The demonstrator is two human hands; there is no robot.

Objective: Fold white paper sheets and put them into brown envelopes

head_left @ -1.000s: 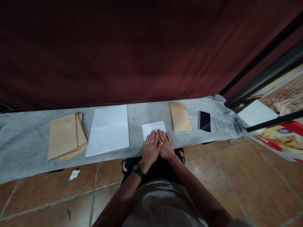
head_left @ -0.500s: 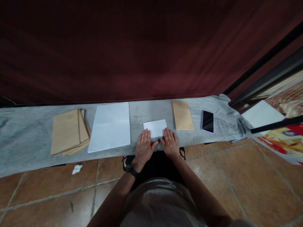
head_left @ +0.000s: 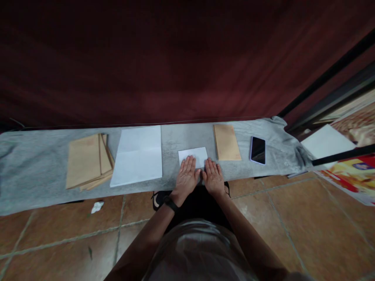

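A small white folded paper point(head_left: 193, 154) lies on the grey cloth in front of me. My left hand point(head_left: 188, 175) rests flat with its fingers over the paper's near edge, covering part of it. Beside it, my right hand point(head_left: 213, 176) lies flat, its fingertips at the paper's near right corner. Both hands have their fingers stretched out and grasp nothing. Left of them are large white sheets point(head_left: 137, 156) with a crease across. A brown envelope stack point(head_left: 227, 142) lies just right of the small paper.
Fanned brown envelopes point(head_left: 84, 160) lie at the left of the grey cloth point(head_left: 35, 168). A phone point(head_left: 258, 150) lies at the right. Black bars point(head_left: 342, 156) and a white sheet point(head_left: 326, 142) are at the far right. A dark red curtain point(head_left: 175, 70) hangs behind.
My left hand has slid right and a little up, now lying over more of the small paper and closer to my right hand. The view has shifted slightly.
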